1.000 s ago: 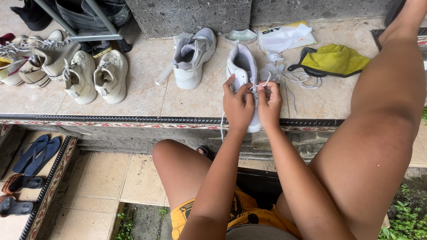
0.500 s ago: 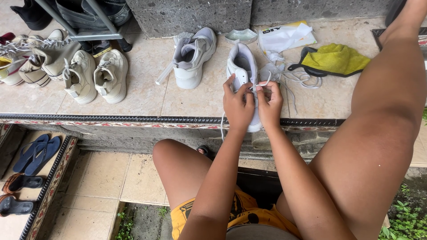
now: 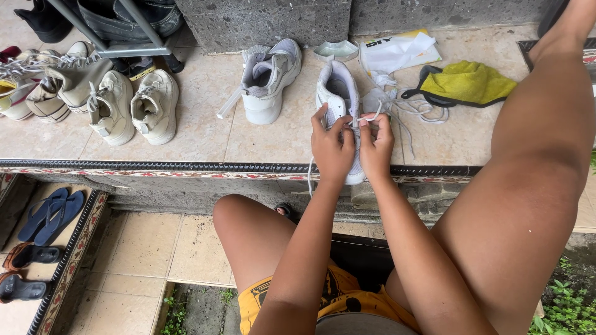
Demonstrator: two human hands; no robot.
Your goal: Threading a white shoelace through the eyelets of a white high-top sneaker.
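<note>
— What's on the ledge, item by item?

— One white packet [image 3: 397,53], flat and rectangular, dark print on a yellow-edged top, against the stone wall at the back. Beside it a yellow cloth [image 3: 469,82], soft, crumpled, dark-trimmed. A small pale insole [image 3: 336,49] lies left of the packet.

— And the shoe being handled?

— White shoe [image 3: 338,99], smooth upper, toe pointing away, standing on the glossy beige tiles at the ledge's front edge. Left hand [image 3: 332,149] rests on its near side, fingers pinched together on a thin white lace [image 3: 366,118]. Right hand [image 3: 377,146] sits just beside it, touching, fingertips clamped on the same lace. Loose lace loops [image 3: 416,108] trail toward the cloth.

— Anything else?

— Its grey-white partner shoe [image 3: 267,80] to the left, tongue pulled up. Further left, a cream pair [image 3: 133,105], padded, laced. Lower level: blue flip-flops [image 3: 46,214], flat rubber, on a patterned-edged step.
</note>
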